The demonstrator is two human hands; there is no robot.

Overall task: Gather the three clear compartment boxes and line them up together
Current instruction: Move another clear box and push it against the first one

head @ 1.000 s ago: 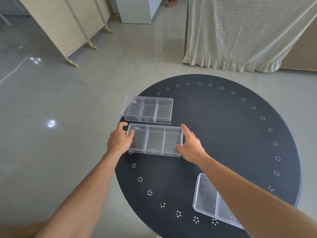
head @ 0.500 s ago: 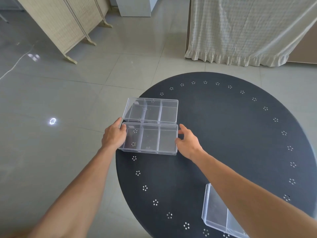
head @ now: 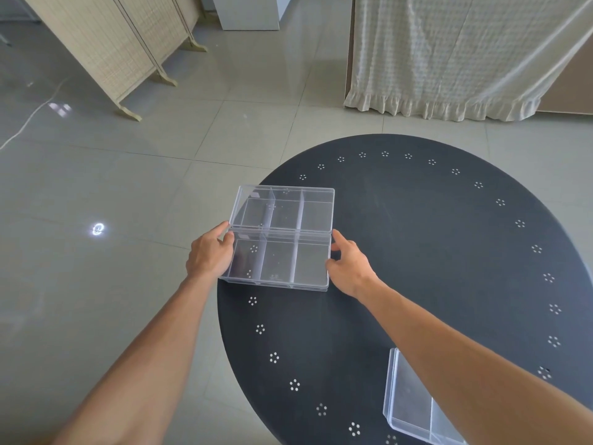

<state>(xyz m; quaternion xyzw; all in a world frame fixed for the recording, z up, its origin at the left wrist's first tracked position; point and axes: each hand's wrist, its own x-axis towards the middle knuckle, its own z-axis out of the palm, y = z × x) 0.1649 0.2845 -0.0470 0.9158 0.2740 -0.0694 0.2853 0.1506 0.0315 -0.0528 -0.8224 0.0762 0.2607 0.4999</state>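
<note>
Two clear three-compartment boxes lie side by side at the left edge of the round black table [head: 433, 258]. The far box [head: 284, 208] and the near box [head: 279, 261] touch along their long sides. My left hand [head: 210, 253] grips the near box's left end. My right hand [head: 348, 264] holds its right end, fingers on the wall. A third clear box [head: 414, 409] sits at the table's near right, partly hidden under my right forearm and cut off by the frame's bottom.
The far box's left end overhangs the table's rim slightly. A folding bamboo screen [head: 109, 43] stands on the tiled floor at the back left. A cream ruffled curtain [head: 449, 53] hangs at the back right, a white cabinet [head: 250, 11] between them.
Both hands have slid the near box away from me until it met the far box. The gap between the two boxes has closed.
</note>
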